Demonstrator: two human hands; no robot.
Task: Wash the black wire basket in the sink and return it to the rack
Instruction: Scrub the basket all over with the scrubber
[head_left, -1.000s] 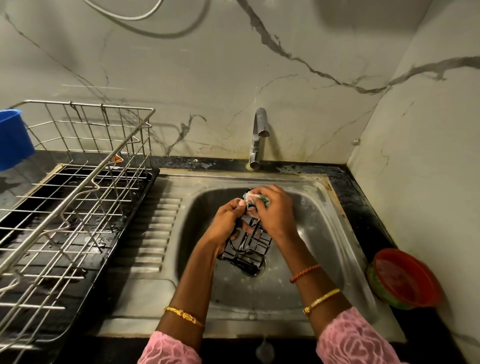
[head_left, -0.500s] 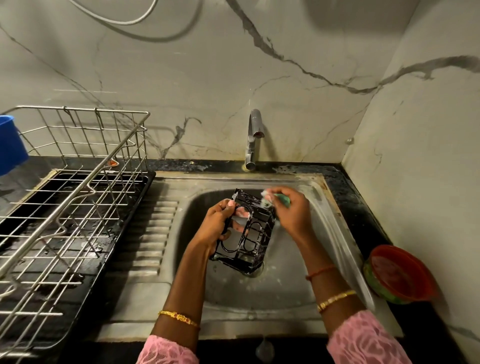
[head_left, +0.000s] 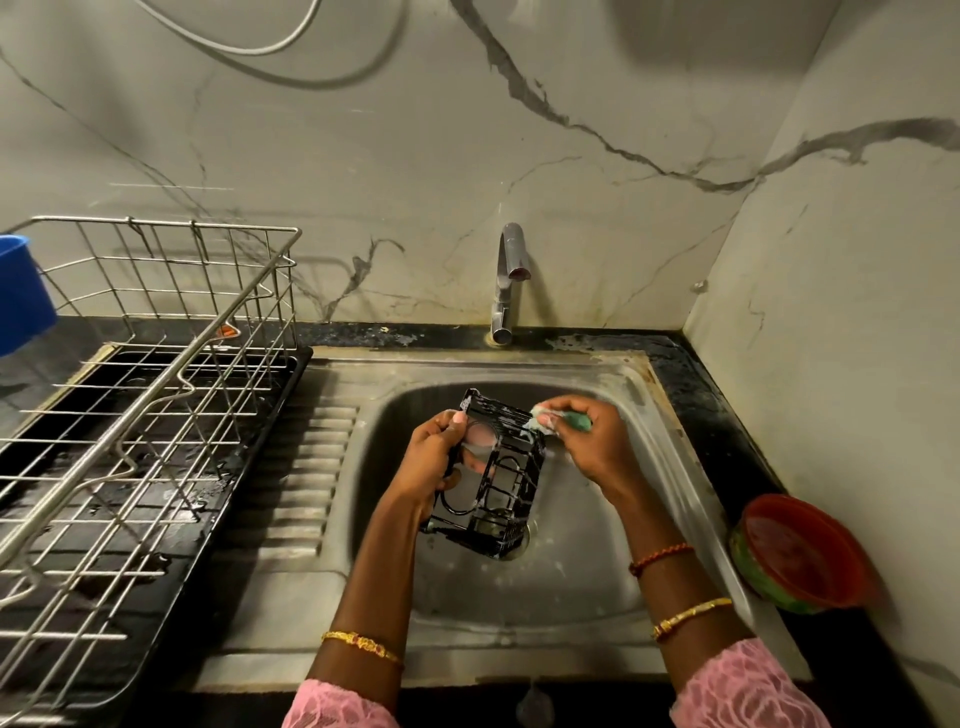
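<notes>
Soap on the basket (head_left: 491, 473), gripped over the sink (head_left: 597, 571) drain by our left hand (head_left: 434, 462) while our right hand (head_left: 587, 441) pinches the sponge (head_left: 558, 420) at its top, could make us drop it.

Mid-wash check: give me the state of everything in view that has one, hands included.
black wire basket: soapy, tilted, held over the sink
left hand: grips the basket's side
right hand: pinches the scrubber
scrubber: foamy, against the basket's top edge
tap: no water running
dish rack: no dishes visible
</notes>
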